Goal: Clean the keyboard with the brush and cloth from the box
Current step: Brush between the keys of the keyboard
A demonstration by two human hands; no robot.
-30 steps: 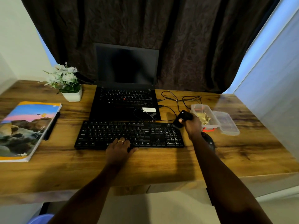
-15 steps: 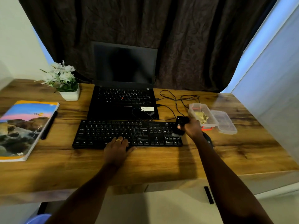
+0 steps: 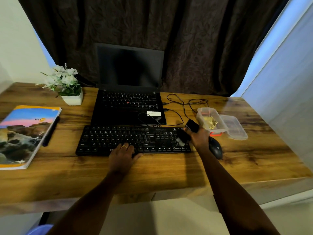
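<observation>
Scene: A person cleans a black keyboard (image 3: 133,140) lying across the middle of a wooden worktop (image 3: 152,172), just in front of an open laptop (image 3: 128,106).
Right hand: The right hand (image 3: 197,137) curls round a black brush (image 3: 192,126). The handle tilts up and away, and the pale bristles (image 3: 180,141) are angled down onto the number pad at the keyboard's right end, apparently to get in between the keys.
Left hand: The left hand (image 3: 122,154) lies flat over the near edge by the space bar. Its fingers are relaxed and slightly spread and it holds nothing. It is probably steadying the board against the strokes.
Keyboard: Full-size with matt black keys and white legends. No dust or crumbs can be made out in this light.
Box: The clear plastic box (image 3: 201,114) stands open just right of the keyboard, within easy reach, with its lid (image 3: 234,127) beside it.
Cloth: A crumpled yellow cloth (image 3: 210,122) is in the box, so wiping looks not yet begun.
Nearby: A black mouse (image 3: 216,148) sits just beside the right wrist.
</observation>
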